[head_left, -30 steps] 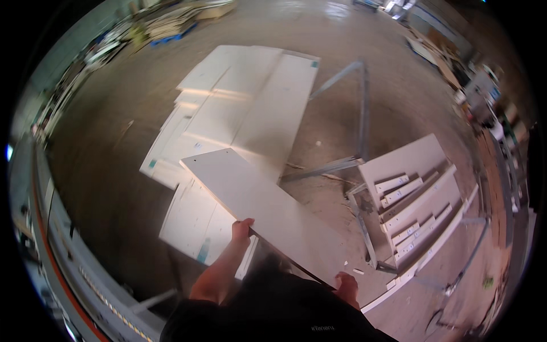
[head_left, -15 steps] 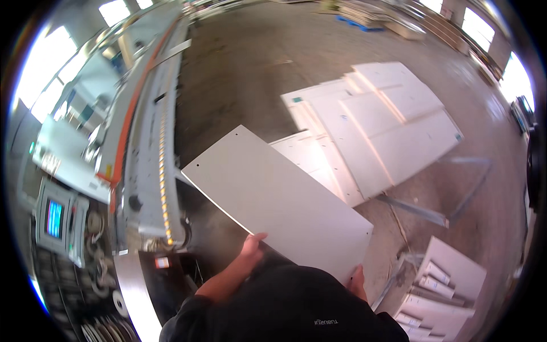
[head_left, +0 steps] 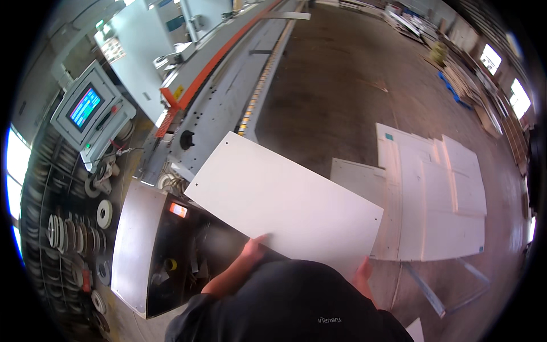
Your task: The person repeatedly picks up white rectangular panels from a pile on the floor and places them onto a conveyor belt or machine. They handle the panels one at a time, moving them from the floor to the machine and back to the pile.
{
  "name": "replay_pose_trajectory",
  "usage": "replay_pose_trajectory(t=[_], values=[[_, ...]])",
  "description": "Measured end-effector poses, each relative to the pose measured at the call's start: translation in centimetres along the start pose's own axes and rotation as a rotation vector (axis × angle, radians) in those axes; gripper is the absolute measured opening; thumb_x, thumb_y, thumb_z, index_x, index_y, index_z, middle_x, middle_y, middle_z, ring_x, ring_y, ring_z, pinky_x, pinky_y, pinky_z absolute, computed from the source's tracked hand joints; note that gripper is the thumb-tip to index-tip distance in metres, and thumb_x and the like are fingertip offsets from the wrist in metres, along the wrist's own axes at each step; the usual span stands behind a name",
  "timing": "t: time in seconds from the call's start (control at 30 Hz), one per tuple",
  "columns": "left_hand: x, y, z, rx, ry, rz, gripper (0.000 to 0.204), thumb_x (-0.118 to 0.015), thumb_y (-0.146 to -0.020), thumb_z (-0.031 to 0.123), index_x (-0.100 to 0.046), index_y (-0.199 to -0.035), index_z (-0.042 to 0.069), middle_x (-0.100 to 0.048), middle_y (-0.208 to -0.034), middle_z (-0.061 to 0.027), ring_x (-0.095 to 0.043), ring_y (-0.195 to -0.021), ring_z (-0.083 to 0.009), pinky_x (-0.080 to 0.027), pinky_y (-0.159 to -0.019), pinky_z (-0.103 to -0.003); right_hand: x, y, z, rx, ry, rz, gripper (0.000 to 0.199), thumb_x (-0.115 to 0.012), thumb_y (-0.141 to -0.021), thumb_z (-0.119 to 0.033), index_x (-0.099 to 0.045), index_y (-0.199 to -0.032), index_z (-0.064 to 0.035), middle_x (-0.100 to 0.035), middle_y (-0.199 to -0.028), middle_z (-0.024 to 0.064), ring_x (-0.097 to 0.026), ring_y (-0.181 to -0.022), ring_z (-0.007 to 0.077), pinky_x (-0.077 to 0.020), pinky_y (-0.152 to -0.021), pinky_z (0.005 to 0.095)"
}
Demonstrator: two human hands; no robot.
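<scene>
A white rectangular panel (head_left: 290,196) with small dark holes near its corners is held in front of my body, tilted so its far left end is over the near end of a long machine. My left hand (head_left: 254,248) grips the panel's near edge, with the thumb lying on its top face and the other fingers hidden beneath. At the right end, my right hand (head_left: 362,272) closes on the short edge, close to my body. The long grey machine (head_left: 219,102) with an orange rail runs away from me at the left.
A control console (head_left: 85,108) with a lit screen stands at the left, above racks of edging rolls (head_left: 74,233). A cabinet (head_left: 137,245) with an open dark interior is near my left side. Stacked white panels (head_left: 439,199) lie to the right, with metal frame legs (head_left: 424,288) below.
My view has turned left, so the machine and console sit nearer the middle. The panel has swung along with me toward the machine's near end, both hands still on it.
</scene>
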State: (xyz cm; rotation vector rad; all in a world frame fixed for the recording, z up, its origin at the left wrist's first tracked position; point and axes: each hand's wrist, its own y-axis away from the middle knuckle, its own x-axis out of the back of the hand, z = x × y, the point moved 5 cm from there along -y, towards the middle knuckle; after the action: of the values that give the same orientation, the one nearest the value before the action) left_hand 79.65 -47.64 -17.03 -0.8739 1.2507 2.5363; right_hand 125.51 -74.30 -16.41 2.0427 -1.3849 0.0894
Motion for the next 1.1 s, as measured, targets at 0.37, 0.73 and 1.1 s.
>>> replay_pose_trajectory(t=[0.37, 0.73, 1.1], values=[[10.3, 6.1, 23.6, -0.599, -0.873, 0.870, 0.039, -0.073, -0.092, 0.032, -0.062, -0.107, -0.002, -0.066, -0.075, -0.0093, -0.063, -0.062, -0.0173, -0.052, -0.060, -0.032, -22.8, 2.4, -10.2, 0.092, 0.144, -0.252, 0.055, -0.062, -0.094, -0.044, -0.067, -0.109, 0.0082, -0.071, -0.108, 0.0210, -0.069, -0.099, 0.0308, -0.0533, -0.088, 0.0412], [10.1, -0.2, 31.5, -0.714, -0.491, 0.891, 0.093, -0.068, -0.093, 0.017, -0.007, -0.162, 0.006, -0.068, -0.090, -0.0133, -0.064, -0.080, -0.0205, -0.053, -0.075, -0.035, -35.8, 11.4, -23.2, 0.378, 0.398, -0.693, 0.050, -0.080, -0.085, -0.033, -0.062, -0.112, 0.0054, -0.071, -0.110, 0.0176, -0.069, -0.098, 0.0248, -0.0542, -0.085, 0.0381], [8.5, -3.6, 34.3, -0.780, -0.075, 0.721, 0.087, -0.063, -0.095, 0.003, -0.011, -0.164, 0.012, -0.063, -0.078, -0.0048, -0.053, -0.061, -0.0103, -0.045, -0.057, -0.026, -40.3, 8.3, -24.4, 0.357, 0.395, -0.642, 0.053, -0.083, -0.082, -0.035, -0.062, -0.112, 0.0045, -0.071, -0.108, 0.0171, -0.069, -0.098, 0.0253, -0.0548, -0.086, 0.0387]])
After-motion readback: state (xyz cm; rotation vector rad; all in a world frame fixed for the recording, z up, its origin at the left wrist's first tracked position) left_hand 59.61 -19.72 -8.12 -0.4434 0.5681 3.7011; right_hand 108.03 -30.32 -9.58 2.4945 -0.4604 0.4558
